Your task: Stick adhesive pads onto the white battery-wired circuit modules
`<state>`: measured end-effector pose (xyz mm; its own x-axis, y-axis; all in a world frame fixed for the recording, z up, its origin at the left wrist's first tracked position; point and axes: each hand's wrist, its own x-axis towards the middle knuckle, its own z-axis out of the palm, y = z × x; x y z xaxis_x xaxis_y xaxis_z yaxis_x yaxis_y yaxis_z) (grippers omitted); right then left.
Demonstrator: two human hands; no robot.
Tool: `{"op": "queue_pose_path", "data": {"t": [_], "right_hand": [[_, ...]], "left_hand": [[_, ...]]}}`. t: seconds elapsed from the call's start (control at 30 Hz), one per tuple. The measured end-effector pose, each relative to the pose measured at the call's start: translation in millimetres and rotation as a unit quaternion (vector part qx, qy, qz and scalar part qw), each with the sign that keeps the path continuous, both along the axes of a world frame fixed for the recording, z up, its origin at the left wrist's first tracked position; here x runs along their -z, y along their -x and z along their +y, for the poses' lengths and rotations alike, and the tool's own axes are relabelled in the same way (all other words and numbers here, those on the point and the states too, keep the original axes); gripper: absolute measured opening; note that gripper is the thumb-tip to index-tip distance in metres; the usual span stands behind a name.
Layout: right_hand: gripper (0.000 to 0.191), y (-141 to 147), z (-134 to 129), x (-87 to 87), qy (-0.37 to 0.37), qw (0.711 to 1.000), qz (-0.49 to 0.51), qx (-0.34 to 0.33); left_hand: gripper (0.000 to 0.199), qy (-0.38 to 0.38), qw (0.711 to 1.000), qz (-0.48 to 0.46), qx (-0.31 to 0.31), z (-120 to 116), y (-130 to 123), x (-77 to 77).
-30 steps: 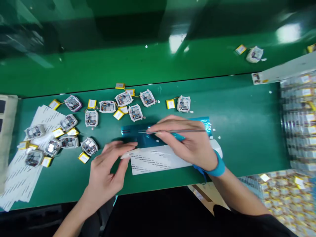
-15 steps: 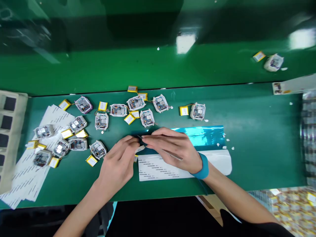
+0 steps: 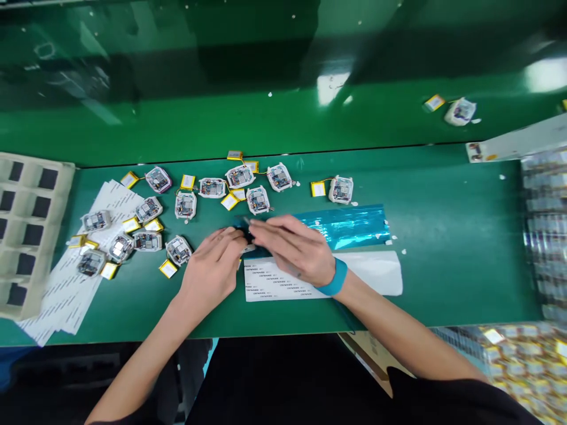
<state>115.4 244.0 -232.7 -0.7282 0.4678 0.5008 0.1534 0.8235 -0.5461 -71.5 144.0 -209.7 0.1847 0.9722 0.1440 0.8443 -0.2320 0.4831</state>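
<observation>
My left hand [image 3: 215, 260] is closed around a small device housing [image 3: 250, 248]; only a bit of its white rim shows, and the fingers hide the rest. A yellow battery edge peeks out beneath that hand. My right hand [image 3: 301, 248], with a blue wristband [image 3: 335, 277], pinches slim dark tweezers [image 3: 246, 221], their tips close to the left fingertips. Under the right hand lie a shiny blue film strip [image 3: 354, 226] and a white printed backing sheet [image 3: 279, 283]. Beyond the hands sits an open housing with a circuit board [image 3: 258, 200].
Several more housings [image 3: 178, 251] with wired yellow batteries [image 3: 168, 269] lie to the left, some on printed sheets [image 3: 66, 295]. A compartment tray [image 3: 62, 177] stands at the left edge. Stacked clear trays [image 3: 547, 236] fill the right side. White scraps dot the green bench [image 3: 452, 248].
The camera view has shifted slightly, moving the bench items in the picture. Both hands stay together at the same housing, and the right hand has turned a little with the tweezers.
</observation>
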Motion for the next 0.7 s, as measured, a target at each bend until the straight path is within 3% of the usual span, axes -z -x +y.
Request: {"op": "queue_pose_path", "data": {"t": [0.1, 0.17, 0.2, 0.27, 0.3, 0.37, 0.43, 0.5, 0.57, 0.7], "right_hand": [[0.038, -2.4, 8.8, -8.8, -0.004, 0.998, 0.042, 0.043], [0.042, -7.9, 12.8, -19.0, -0.010, 0.996, 0.065, 0.061], [0.044, -11.6, 14.0, -24.2, -0.016, 0.995, 0.071, 0.071], [0.046, -19.8, 15.3, -32.6, -0.029, 0.992, 0.079, 0.097], [0.047, -23.7, 15.7, -35.2, -0.037, 0.990, 0.086, 0.110], [0.048, -29.4, 16.4, -37.7, -0.051, 0.985, 0.104, 0.132], [0.049, -32.0, 16.5, -38.2, -0.058, 0.982, 0.115, 0.140], [0.049, -32.2, 15.5, -39.2, -0.056, 0.985, 0.096, 0.133], [0.046, -31.4, 13.2, -41.4, -0.053, 0.990, 0.067, 0.108], [0.029, -31.6, 7.7, -48.4, -0.057, 0.995, 0.035, 0.069]], "left_hand": [[0.027, -0.014, 1.000, 0.009, 0.023, -1.4, 1.4, -5.3], [0.028, -0.035, 0.998, -0.031, 0.048, -2.0, -0.2, -17.2], [0.028, -0.047, 0.994, -0.085, 0.041, -1.0, -1.4, -24.7], [0.026, -0.051, 0.966, -0.249, -0.049, 5.6, -3.0, -38.8], [0.023, -0.034, 0.932, -0.340, -0.120, 11.5, -3.0, -43.5], [0.017, 0.042, 0.828, -0.502, -0.245, 27.1, -0.7, -45.7], [0.012, 0.141, 0.707, -0.622, -0.306, 42.5, 2.6, -39.1], [0.008, 0.210, 0.611, -0.685, -0.337, 52.0, 4.0, -28.9], [0.005, 0.244, 0.567, -0.704, -0.351, 54.1, 2.4, -20.6], [0.009, 0.234, 0.586, -0.697, -0.340, 47.5, -4.4, -16.4]]}}
